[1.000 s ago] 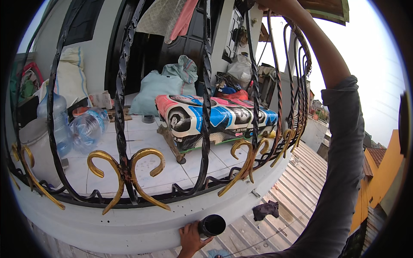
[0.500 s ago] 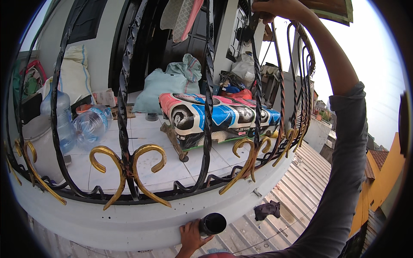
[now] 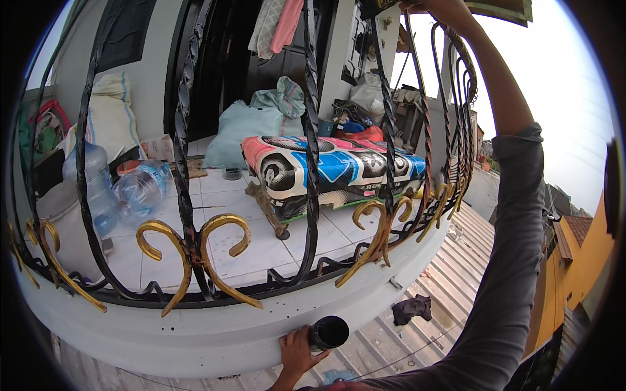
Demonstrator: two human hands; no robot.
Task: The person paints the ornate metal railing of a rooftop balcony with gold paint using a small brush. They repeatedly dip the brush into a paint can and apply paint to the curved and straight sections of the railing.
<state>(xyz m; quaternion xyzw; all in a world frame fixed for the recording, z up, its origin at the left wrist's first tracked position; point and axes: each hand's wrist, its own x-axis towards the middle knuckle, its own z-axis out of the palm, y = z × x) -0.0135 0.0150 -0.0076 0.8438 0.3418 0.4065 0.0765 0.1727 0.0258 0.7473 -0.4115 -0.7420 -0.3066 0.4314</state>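
My left hand (image 3: 298, 350) is closed round a black cylindrical cup (image 3: 328, 333) with a dark inside, held low against the white ledge (image 3: 225, 332). High at the upper edge, my right hand (image 3: 443, 9) is beside the top of the railing. Its fingers are curled and partly cut off by the picture's edge, so what they hold cannot be made out. Between the ledge and the porch stands the wrought-iron railing (image 3: 312, 130), with twisted black bars. Gold-coloured scrolls (image 3: 225, 254) curl at the feet of the bars.
Behind the bars, a bench-like form with a colourful printed cover (image 3: 339, 169) stands on the tiled floor (image 3: 241, 257). Large clear bottles (image 3: 140, 189) and stuffed sacks (image 3: 241, 133) stand nearby. Corrugated roofing (image 3: 450, 280) lies below, with a dark cloth (image 3: 411, 309) on it.
My right hand has shifted slightly up and right along the top of the railing. My left hand and the cup appear a little further right and higher. The whole view has shifted slightly.
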